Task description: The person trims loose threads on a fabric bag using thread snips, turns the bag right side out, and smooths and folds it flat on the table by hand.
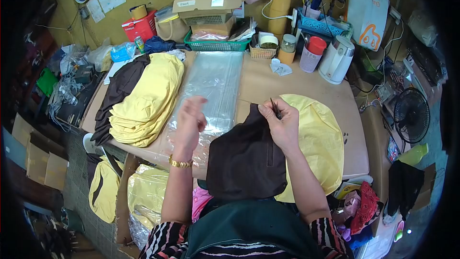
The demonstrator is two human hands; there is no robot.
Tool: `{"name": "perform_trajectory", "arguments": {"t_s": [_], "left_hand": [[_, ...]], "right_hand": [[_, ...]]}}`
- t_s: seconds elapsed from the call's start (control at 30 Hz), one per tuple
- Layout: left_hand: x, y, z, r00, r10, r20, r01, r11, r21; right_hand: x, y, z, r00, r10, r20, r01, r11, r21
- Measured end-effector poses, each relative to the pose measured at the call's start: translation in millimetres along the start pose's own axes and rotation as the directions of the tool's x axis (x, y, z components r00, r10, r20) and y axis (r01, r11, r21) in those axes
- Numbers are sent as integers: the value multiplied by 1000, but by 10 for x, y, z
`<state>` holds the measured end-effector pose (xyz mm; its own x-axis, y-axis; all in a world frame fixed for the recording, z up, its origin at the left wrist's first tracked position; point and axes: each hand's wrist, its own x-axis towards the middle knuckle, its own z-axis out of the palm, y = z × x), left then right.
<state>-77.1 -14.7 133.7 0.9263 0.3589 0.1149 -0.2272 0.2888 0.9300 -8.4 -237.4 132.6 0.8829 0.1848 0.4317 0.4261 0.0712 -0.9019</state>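
Observation:
My right hand (281, 121) pinches the upper edge of a dark brown cloth piece (242, 163). A small black pointed tool (276, 109), possibly thread snips, sticks out from the same fingers. The brown piece hangs toward my lap and has a stitched slit near its right side. Beneath it and to the right spreads a yellow cloth part (316, 144); whether the two are joined is hidden. My left hand (190, 117) is raised left of the cloth, slightly blurred, its fingers apart and holding nothing. Clear plastic bags (213, 79) lie stacked beyond that hand.
A pile of yellow and brown cloth pieces (148, 98) lies on the table's left. A green basket (218, 45), an electric kettle (337, 60) and jars line the back. Below left stands a carton (122, 196) with bagged yellow cloth; a fan (411, 115) is at right.

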Motion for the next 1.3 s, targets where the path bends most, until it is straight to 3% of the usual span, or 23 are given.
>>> {"name": "perform_trajectory", "arguments": {"t_s": [0.03,0.1,0.13,0.2,0.23,0.3,0.33,0.4,0.5,0.53,0.6,0.63,0.7,0.73,0.87,1.1,1.3], "left_hand": [[-41,7,57,1000,2,-1,-2,1000,2],[-178,5,338,985,-57,161,-14,912,410],[-176,-32,418,986,-58,154,-10,912,410],[-133,-87,547,979,-96,177,68,985,158],[-121,-156,570,979,-98,178,70,985,157],[-63,-336,580,987,-114,113,118,993,-28],[-55,-382,584,986,-115,118,119,993,-28],[-75,-433,594,974,-99,203,160,937,-310],[-102,-357,608,967,-116,228,198,902,-384],[-98,-346,596,967,-115,227,197,903,-382],[-86,-326,578,972,-47,229,136,910,-392],[-89,-313,592,973,-46,227,134,910,-393],[-100,-292,641,973,-63,224,146,916,-373],[-101,-307,652,972,-65,225,147,916,-373],[-78,-392,671,976,-37,214,101,950,-294],[-183,-238,858,990,8,140,15,987,-161],[-229,-260,874,977,47,209,-25,994,-106]], "right_hand": [[-11,8,5,1000,1,12,0,1000,-11],[-34,41,37,999,8,34,-7,1000,-20],[-44,67,55,999,-17,33,17,1000,-26],[-63,70,79,999,-40,32,41,999,-33],[-76,51,85,998,-59,37,61,997,-44],[-90,27,67,996,-78,36,80,995,-60],[-89,20,52,999,-27,43,29,999,-46],[-80,41,8,998,26,49,-24,999,-33],[-51,39,-42,996,66,62,-63,997,-54],[-57,-103,-21,997,-72,-17,66,975,-212],[-87,-289,-42,977,-212,-38,175,887,-428],[-100,-343,-64,977,-212,-36,176,887,-427],[-119,-452,-103,892,-430,137,397,604,-691],[-137,-530,-90,868,-465,175,427,518,-741],[-133,-556,-58,776,-572,265,541,389,-746],[-96,-593,-51,761,-589,274,538,335,-774],[-103,-584,-89,740,-601,303,561,303,-770]]}}
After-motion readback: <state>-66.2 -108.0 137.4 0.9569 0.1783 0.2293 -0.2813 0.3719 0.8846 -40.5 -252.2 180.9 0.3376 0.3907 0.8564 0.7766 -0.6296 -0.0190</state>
